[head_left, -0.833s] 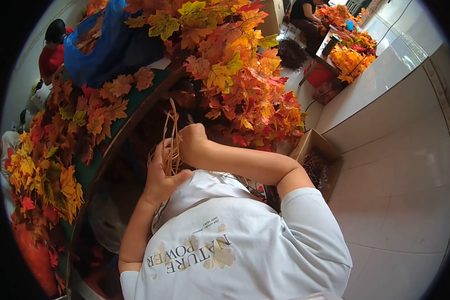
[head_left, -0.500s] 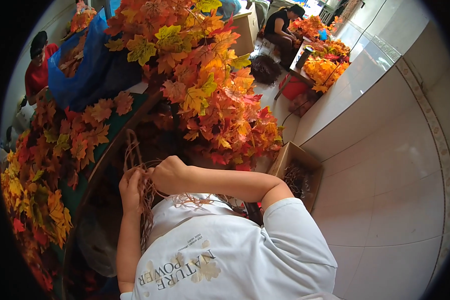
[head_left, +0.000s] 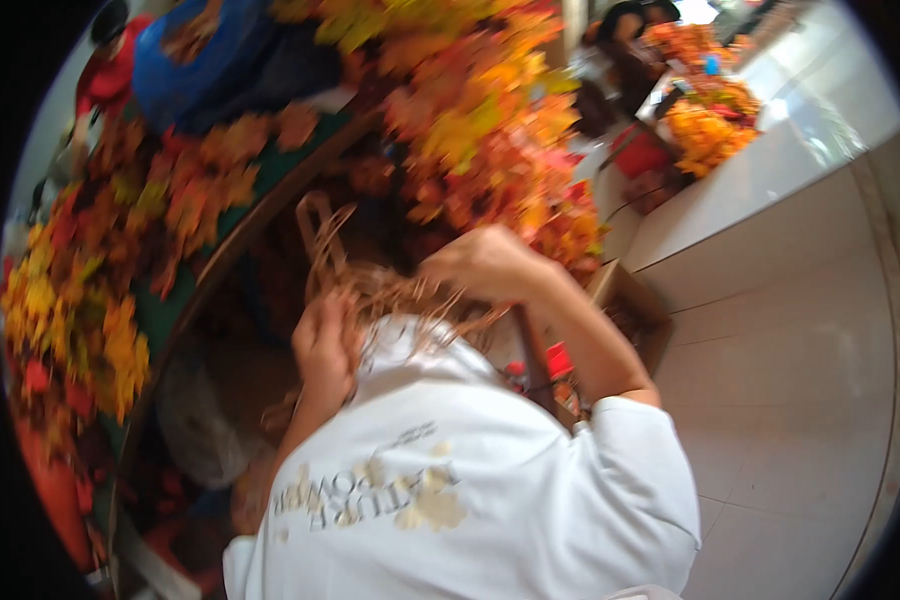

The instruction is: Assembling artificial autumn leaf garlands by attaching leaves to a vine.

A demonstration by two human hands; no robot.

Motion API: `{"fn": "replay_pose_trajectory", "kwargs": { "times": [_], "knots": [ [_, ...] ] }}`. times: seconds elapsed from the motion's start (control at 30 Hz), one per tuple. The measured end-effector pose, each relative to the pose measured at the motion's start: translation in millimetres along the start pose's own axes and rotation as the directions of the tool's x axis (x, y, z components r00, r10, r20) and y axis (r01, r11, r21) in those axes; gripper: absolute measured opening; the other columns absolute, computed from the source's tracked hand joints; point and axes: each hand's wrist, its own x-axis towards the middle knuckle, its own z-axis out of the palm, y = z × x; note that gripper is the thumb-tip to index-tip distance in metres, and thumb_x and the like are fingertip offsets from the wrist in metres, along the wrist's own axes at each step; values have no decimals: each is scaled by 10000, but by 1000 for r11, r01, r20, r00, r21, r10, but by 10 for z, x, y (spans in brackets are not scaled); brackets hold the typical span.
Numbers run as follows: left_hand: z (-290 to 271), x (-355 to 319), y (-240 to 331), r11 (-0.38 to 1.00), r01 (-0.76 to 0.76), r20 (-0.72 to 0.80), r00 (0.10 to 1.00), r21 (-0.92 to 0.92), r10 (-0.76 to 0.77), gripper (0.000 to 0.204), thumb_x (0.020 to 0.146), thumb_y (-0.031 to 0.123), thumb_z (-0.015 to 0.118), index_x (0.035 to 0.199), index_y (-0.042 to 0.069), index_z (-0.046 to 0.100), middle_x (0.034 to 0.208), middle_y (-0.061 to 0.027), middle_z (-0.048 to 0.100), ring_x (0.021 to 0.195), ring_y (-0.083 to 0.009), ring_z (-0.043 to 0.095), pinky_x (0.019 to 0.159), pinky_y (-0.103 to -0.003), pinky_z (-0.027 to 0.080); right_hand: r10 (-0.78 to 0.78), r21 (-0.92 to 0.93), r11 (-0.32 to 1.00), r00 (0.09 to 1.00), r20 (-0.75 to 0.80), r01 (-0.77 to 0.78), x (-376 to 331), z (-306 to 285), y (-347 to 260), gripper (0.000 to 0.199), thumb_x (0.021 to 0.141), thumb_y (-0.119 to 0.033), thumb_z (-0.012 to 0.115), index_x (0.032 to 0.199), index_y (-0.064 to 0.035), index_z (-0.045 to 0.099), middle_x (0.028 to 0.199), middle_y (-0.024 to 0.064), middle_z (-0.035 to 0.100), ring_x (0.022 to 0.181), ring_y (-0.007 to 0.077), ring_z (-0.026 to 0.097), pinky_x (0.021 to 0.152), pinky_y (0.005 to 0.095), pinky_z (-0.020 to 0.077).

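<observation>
A tangled bundle of thin brown artificial vine stems [head_left: 395, 292] stretches between my two hands, in front of my white shirt. My left hand [head_left: 328, 338] is closed around the bundle, and looped stem ends stick up above it. My right hand [head_left: 488, 262] is held up to the right, fingers curled in on the right end of the strands. Motion blurs both hands, and the right fingertips are partly hidden. Just beyond the right hand hangs a thick mass of orange, red and yellow artificial maple leaves [head_left: 510, 130].
On the left, more artificial leaves [head_left: 70, 310] lie along a green-topped table [head_left: 160, 318] with a curved edge. A blue plastic bag [head_left: 185, 75] stands behind them. A cardboard box [head_left: 642, 318] sits by the tiled wall at right. People are at the far left and far right.
My right hand has moved right, away from the left, drawing the stems out between them. Both hands now appear farther right and the view has shifted.
</observation>
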Motion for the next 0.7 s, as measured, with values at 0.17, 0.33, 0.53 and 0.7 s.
{"fn": "replay_pose_trajectory", "kwargs": {
  "times": [0.17, 0.33, 0.53, 0.7],
  "knots": [
    [-94, 181, 91, 536, -511, 356, 858, 672, 371, 186, 922, 178, 552, 1000, 13, 586, 831, -94, 673, 558, -100, 581, 528, -276, 490, 179, -307, 940, 982, 68, -150, -59, -353, -363, 178, 754, -136, 585, 918, -148, 656, 836, 23, 677, 732, 204, 659, 591, 323, 520],
    [-874, 341, 242, 820, -231, -133, 929, 524, 346, 274, 961, 287, 483, 961, 18, 539, 624, -16, 503, 462, -66, 478, 417, -227, 425, 403, -252, 832, 851, -336, -494, -869, -864, 318, 193, 781, 10, 590, 946, -72, 646, 876, 69, 677, 767, 219, 663, 643, 325, 534],
    [-1180, 447, 49, 910, -26, -301, 940, 414, 164, 250, 968, 253, 461, 938, 12, 520, 640, 3, 437, 422, -56, 367, 365, -213, 344, 354, -417, 754, 849, -393, -507, -990, -1069, 190, 203, 803, 23, 558, 963, -70, 642, 924, 102, 672, 833, 219, 665, 715, 326, 529],
    [-2961, 341, -677, 994, 89, -798, 602, 63, -3, 95, 881, 107, 490, 949, 55, 530, 636, -59, 500, 442, -142, 432, 343, -265, 326, 219, -487, 448, 620, -753, -750, -2307, -1833, 372, 281, 877, -44, 416, 1070, -97, 614, 1058, 67, 649, 939, 198, 633, 772, 325, 518]
  ]
}}
